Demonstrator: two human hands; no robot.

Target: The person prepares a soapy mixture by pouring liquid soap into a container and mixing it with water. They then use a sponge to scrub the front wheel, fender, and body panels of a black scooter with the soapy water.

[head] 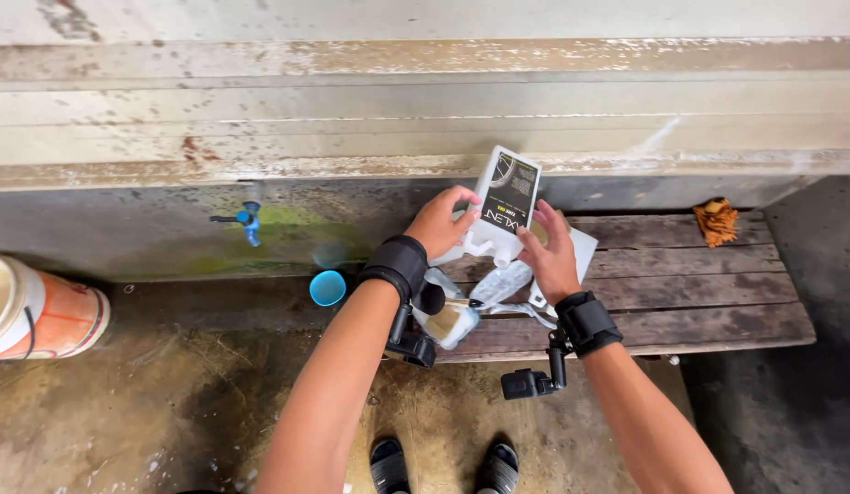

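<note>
My left hand [441, 222] and my right hand [549, 259] both hold a white plastic canister [504, 203] with a dark label, tipped so its spout points down over the wooden bench [709, 306]. The left hand grips its left side, the right hand its lower right near the spout. Under the canister lie a clear plastic bottle [500, 284] on its side and a bottle of pale liquid [451, 322]. Both wrists wear black straps with small cameras hanging below.
A blue tap [247, 222] juts from the stained concrete wall at left, with a blue cup [327, 287] below it. An orange-and-white bucket [36, 316] lies at far left. An orange rag [716, 220] sits at the bench's far right. My sandalled feet [443, 467] stand on wet ground.
</note>
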